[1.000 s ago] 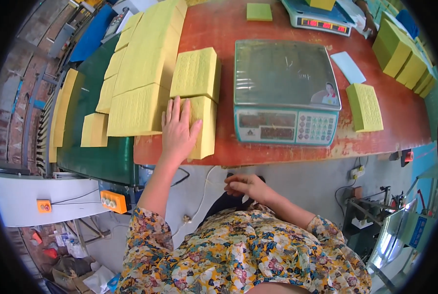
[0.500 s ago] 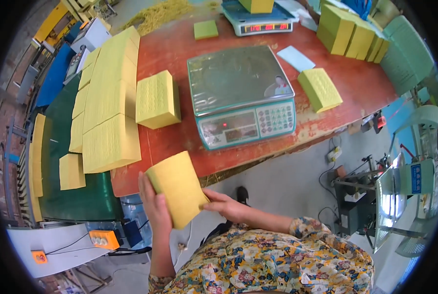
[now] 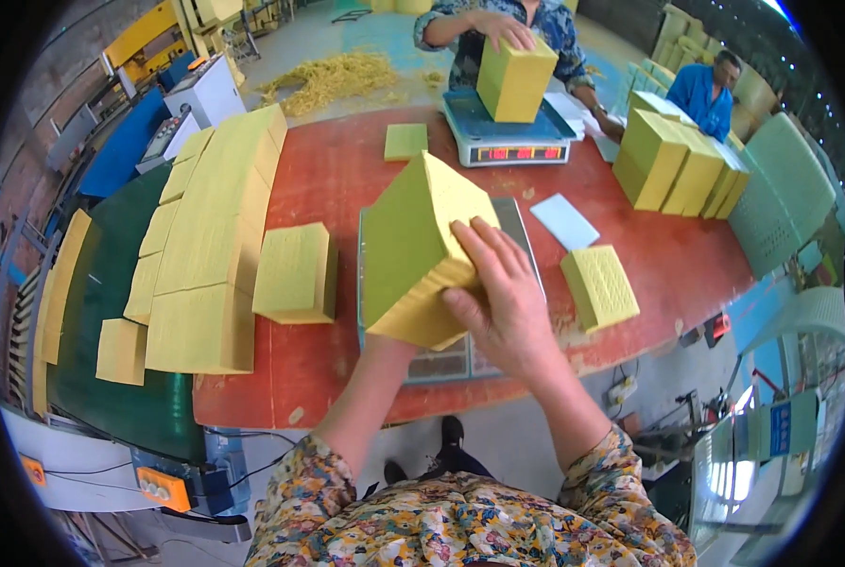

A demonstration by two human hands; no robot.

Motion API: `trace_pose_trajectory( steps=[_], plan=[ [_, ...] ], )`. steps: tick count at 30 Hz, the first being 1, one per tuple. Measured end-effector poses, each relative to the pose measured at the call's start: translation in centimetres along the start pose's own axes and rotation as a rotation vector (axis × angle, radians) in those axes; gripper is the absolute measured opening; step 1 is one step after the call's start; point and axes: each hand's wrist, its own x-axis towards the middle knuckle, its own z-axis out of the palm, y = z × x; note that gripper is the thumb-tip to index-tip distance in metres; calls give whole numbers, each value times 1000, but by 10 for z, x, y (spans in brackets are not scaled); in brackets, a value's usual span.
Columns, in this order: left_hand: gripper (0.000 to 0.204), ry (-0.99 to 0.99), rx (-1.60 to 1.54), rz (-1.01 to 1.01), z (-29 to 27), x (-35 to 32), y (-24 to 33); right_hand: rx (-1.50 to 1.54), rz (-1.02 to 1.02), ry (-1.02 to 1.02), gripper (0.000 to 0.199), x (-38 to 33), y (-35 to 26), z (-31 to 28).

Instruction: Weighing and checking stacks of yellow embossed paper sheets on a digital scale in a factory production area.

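Note:
A thick stack of yellow paper (image 3: 405, 248) is tilted up over a digital scale (image 3: 515, 227) and covers most of its metal plate. My right hand (image 3: 506, 300) grips the stack's right side, thumb on the near edge and fingers along the face above it. Beneath the near left corner comes my left hand (image 3: 391, 348), supporting the stack from below; its fingers are hidden. On the red table, another yellow stack (image 3: 293, 274) sits left of the scale. A smaller stack (image 3: 602, 288) and a pale blue card (image 3: 564, 222) lie to its right.
A long row of yellow stacks (image 3: 210, 227) lines the left side, beside a green belt (image 3: 77, 331). Across the red table (image 3: 328, 378), a co-worker's hand (image 3: 506, 28) rests on a yellow block (image 3: 517, 80) on a second scale (image 3: 508, 151). Another person (image 3: 701, 94) is behind more stacks (image 3: 649, 161).
The stack has moved from near my body, before the table edge, to above the scale. My right hand has shifted onto its upper right side. The view has tilted up, bringing two people into sight.

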Motion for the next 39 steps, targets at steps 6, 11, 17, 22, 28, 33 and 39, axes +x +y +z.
trace_pose_trajectory(
  steps=[6, 11, 17, 22, 28, 33, 39],
  plan=[
    [52, 179, -51, 76, 23, 51, -23, -108, -15, -166, 55, 69, 41, -5],
    [50, 560, -367, 81, 6, -6, -33, -135, -108, -144, 52, 69, 50, 16],
    [64, 483, 187, -332, 12, -117, 51, -288, -98, -227, 61, 30, 52, 36],
    [89, 769, 2342, 481, -53, -50, 139, -319, -86, -193, 63, 25, 47, 30],
    [99, 773, 2402, -167, -108, -20, 142, -363, -57, -99, 66, 11, 2, 18],
    [97, 254, 2524, -174, -107, -79, 151, -12, -109, -94, 64, -34, -76, 14],
    [95, -457, 2460, -35, -71, -199, 176, 333, -80, -264, 61, -68, -110, 89]
  ],
)
